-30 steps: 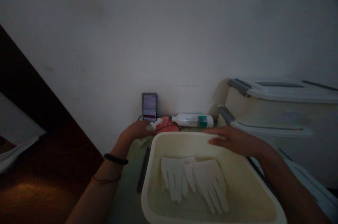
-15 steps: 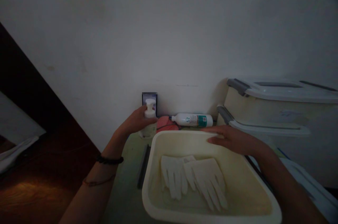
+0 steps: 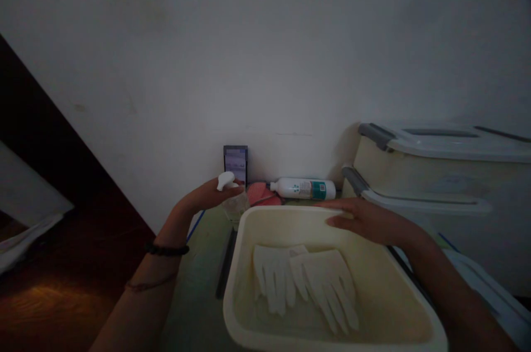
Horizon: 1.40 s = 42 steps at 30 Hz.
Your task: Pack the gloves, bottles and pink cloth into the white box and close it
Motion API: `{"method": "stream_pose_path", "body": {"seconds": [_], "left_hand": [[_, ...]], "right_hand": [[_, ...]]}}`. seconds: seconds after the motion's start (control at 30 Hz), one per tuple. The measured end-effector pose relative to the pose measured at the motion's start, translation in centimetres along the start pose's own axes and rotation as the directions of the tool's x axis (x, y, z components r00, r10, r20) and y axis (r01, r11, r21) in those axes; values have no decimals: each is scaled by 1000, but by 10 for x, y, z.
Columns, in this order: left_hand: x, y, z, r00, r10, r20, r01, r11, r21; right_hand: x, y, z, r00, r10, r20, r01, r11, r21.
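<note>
My left hand [image 3: 211, 195] grips a clear pump bottle [image 3: 235, 207] with a white pump head just under its top. The bottle leans, its head tipped to the left and toward me, beside the basin's far left corner. A cream plastic basin [image 3: 286, 212] stands in front of me. On its far rim, right of the middle, my right hand [image 3: 359, 219] is closed, thumb inside and fingers along the outer side. Two white gloves [image 3: 298, 280] lie side by side, partly overlapping, on the basin's floor in what looks like shallow water.
Behind the basin, a white bottle with a green label [image 3: 305, 189] lies on its side next to a red cloth-like item [image 3: 262, 194]. A phone [image 3: 235, 161] leans against the wall. Lidded storage boxes [image 3: 423, 175] are stacked at right. The greenish tabletop [image 3: 194, 280] shows at left.
The pump bottle has gone from upright to tilted, its head moving left and down with my left hand. My right hand stays on the rim.
</note>
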<state>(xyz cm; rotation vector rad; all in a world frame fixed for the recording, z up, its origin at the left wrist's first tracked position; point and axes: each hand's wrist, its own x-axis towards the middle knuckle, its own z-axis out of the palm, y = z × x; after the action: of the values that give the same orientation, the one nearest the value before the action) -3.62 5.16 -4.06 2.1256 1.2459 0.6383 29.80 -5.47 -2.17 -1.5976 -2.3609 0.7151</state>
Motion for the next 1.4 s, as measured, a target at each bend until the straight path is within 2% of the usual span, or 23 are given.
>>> {"method": "stream_pose_path", "body": {"seconds": [0.1,0.33,0.5,0.67,0.8,0.93,1.03,1.13,1.2,1.23,1.27,1.33,1.37,1.4], "left_hand": [[-5,3,-8,1000,-4,15,3,999,41],[-5,13,-10,997,-19,-69,29,989,144],[-2,-2,-3,997,-80,-14,80,993,88],[-4,-17,-2,994,-92,54,92,996,16],[0,-20,0,995,-98,-14,98,995,-13],[6,-14,1,981,-84,-172,75,995,-58],[5,3,-4,948,-37,-317,9,996,-90],[-1,28,-9,898,45,-437,-110,986,-124],[-5,45,-10,854,103,-510,-195,972,-131],[-6,51,-8,810,141,-569,-267,953,-144],[-7,57,-7,759,182,-625,-368,912,-182],[-8,67,-2,685,224,-693,-544,790,-283],[-8,71,1,671,225,-706,-604,719,-344],[-9,75,3,675,219,-705,-636,657,-405]], "right_hand": [[0,1,0,1000,4,-3,-4,1000,3],[0,6,1,1000,-23,-19,22,1000,-4],[0,6,2,999,-46,-29,47,999,2],[0,7,3,999,-33,-28,32,999,-25],[0,8,3,999,-25,-19,25,999,-44],[-1,5,2,1000,-1,-11,1,999,-40],[-2,1,1,1000,-14,-22,14,1000,-15],[-2,-1,1,999,-39,-31,39,999,-18],[-2,-2,1,998,-40,-38,39,999,-30],[-3,-3,0,999,-33,-43,32,999,-35],[-3,-3,0,998,-27,-48,26,999,-34],[-5,-5,-2,998,-23,-60,23,1000,-10],[-7,-6,-3,997,-22,-72,23,1000,17],[-8,-7,-4,996,-20,-89,25,998,49]]}}
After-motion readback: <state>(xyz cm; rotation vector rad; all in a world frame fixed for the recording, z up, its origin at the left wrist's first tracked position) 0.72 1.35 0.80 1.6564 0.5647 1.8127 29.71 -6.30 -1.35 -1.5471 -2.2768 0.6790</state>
